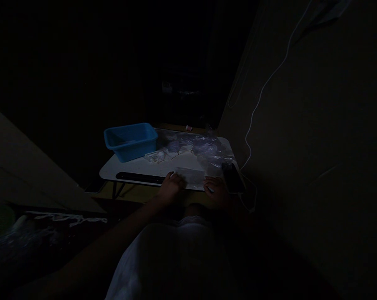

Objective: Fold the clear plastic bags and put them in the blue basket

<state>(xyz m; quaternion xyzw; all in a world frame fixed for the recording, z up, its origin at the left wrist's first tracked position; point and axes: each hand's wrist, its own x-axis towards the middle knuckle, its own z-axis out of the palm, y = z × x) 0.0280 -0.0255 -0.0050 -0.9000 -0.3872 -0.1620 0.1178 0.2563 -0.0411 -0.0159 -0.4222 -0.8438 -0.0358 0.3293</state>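
Note:
A flat, whitish, see-through plastic bag (190, 177) lies at the near edge of the white table, between my hands. My left hand (172, 186) is closed with curled fingers at the bag's left side. On the right side, my right hand (214, 188) grips the other edge, its fingers bent. Dim light hides the exact finger contact. Beyond the bag, a heap of crumpled clear plastic (210, 150) covers the back right of the table. Some small pale packets (160, 156) lie left of that heap.
The white table (110, 168) has a blue basin (132, 143) at its back left and a dark slot (138, 178) along the front. A phone (233, 178) with a white cable (259, 98) lies at the right edge. A wall (316, 146) stands close on the right.

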